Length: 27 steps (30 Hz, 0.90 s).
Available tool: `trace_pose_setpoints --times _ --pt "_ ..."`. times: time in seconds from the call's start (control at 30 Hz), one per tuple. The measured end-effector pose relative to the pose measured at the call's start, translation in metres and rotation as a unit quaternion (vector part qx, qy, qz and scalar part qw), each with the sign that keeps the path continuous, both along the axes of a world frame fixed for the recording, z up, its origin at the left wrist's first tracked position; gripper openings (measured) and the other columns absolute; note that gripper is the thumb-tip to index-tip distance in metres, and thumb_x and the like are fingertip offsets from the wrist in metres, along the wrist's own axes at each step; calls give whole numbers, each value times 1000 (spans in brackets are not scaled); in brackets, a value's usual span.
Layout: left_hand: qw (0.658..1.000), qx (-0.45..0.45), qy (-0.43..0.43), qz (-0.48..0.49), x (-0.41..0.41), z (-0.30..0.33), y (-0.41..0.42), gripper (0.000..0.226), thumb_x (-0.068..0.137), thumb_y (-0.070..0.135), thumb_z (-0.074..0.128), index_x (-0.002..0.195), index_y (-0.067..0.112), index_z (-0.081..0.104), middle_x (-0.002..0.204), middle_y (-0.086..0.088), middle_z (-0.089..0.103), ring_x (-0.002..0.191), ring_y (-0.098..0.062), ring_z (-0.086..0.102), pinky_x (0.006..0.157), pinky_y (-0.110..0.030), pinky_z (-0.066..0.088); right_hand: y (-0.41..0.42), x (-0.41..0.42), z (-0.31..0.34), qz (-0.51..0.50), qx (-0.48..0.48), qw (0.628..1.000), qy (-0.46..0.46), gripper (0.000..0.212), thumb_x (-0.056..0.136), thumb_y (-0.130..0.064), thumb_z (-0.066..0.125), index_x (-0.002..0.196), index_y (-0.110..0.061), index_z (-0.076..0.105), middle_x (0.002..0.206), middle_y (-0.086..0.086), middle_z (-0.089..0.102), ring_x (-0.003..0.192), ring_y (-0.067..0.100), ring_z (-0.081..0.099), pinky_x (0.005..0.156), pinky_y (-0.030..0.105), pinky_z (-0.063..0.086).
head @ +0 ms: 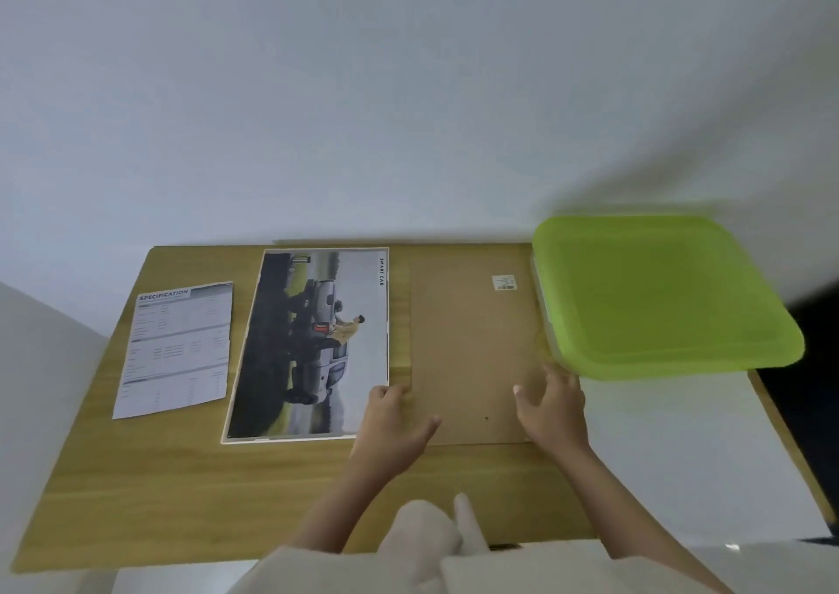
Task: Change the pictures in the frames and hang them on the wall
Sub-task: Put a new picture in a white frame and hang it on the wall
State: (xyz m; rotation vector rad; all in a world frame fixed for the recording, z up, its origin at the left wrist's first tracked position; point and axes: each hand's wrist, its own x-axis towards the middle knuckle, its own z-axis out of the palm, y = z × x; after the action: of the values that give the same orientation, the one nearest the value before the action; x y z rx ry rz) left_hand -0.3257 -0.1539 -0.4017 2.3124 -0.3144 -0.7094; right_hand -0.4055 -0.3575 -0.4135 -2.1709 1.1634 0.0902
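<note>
Backing board: the flat brown fibreboard backing board (467, 348) lies face down on the bench, taken here as the landmark; it is likely laid flat so that both hands can work its near corners.
Left hand: the left hand (399, 416) rests on the board's near left corner, fingers curled at the edge as if to pry or lift it; whether it truly grips the edge I cannot tell.
Right hand: the right hand (551, 405) lies spread and released on the board's near right part, seemingly steadying it.
Sticker: a small white barcode sticker (503, 282) sits near the board's far right corner; its print is too small to read.
Picture: the glossy printed pickup-truck picture with a white border (313, 344) lies face up just left of the board, touching or nearly touching its edge, probably set within reach for the swap; it reads "SMART CAB".
Sheet: a white printed paper sheet (175, 348) lies further left of the board, headed "SPECIFICATION"; the rest is illegible.
Lid: a lime-green translucent plastic box lid (663, 294) sits just right of the board.
Bench: the light wooden bench (181, 480) carries all.
Stage: judged early; nothing hangs on the wall.
</note>
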Motion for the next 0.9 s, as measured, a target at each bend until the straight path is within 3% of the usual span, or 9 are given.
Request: trace_pose_setpoints --times 0.27,0.37,0.5,0.67,0.77,0.9 --pt "995 83 26 46 -13 -8 -36 69 82 40 63 138 10 37 137 -14 37 125 -28 44 105 -38 38 -16 -8 -8 11 31 999 22 62 89 -31 59 141 -7 35 136 18 33 127 35 39 101 37 37" --pt "993 95 36 67 -8 -9 -43 70 81 38 66 138 10 37 135 -15 39 122 -30 46 106 -41 40 -14 -6 -11 -5 71 997 -3 67 87 -32 61 143 -8 33 133 16 31 112 33 52 98 38 44" --pt "990 69 51 112 3 -10 -42 68 77 25 71 136 11 42 128 -14 51 114 -27 53 98 -35 45 -14 -5 -13 -31 70 997 -2 77 82 -38 67 143 -9 30 133 16 33 118 32 47 98 39 43" --pt "991 24 46 121 8 -7 -32 64 73 8 74 132 11 48 111 -7 60 99 -21 57 86 -26 45 -19 -5 -9 -78 34 996 -17 70 77 -37 73 136 -12 44 128 16 40 121 34 41 96 40 41" --pt "993 4 32 110 10 -1 -22 64 73 9 74 132 10 48 102 -1 56 91 -18 55 83 -27 46 -11 -6 -8 -109 70 990 -57 68 76 -31 75 133 -11 45 126 13 36 116 31 43 95 37 43" --pt "995 -25 9 101 14 9 3 58 76 9 71 129 14 49 104 -1 59 91 -16 57 72 -25 49 16 -3 -3 -123 81 983 -107 70 77 -27 76 135 -9 42 126 11 34 99 21 47 90 30 43"
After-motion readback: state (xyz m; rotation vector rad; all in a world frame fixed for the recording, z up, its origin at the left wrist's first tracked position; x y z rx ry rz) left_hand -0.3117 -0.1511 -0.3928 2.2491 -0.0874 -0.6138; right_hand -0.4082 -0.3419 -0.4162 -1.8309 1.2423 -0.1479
